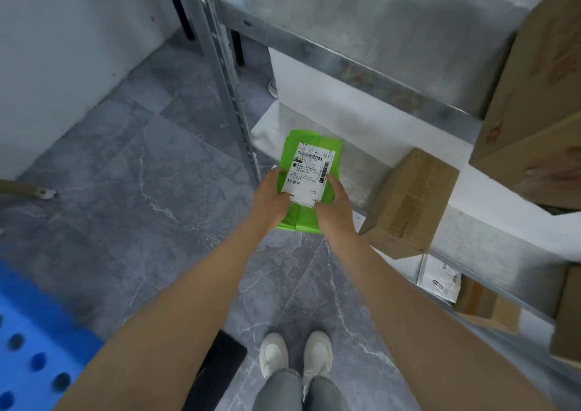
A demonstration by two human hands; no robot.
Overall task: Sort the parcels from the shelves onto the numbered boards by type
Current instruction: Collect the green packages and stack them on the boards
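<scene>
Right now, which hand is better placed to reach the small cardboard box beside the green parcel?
The right hand, probably: it grips the green parcel nearer the small cardboard box; the left hand is farther.

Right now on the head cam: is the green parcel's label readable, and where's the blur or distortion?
Head view: label on the green parcel sharp at centre, big print legible, fine print not; large cardboard box at right edge smeared; blue board bottom left soft; wide lens slants the shelf upright; light even, no glare.
</scene>
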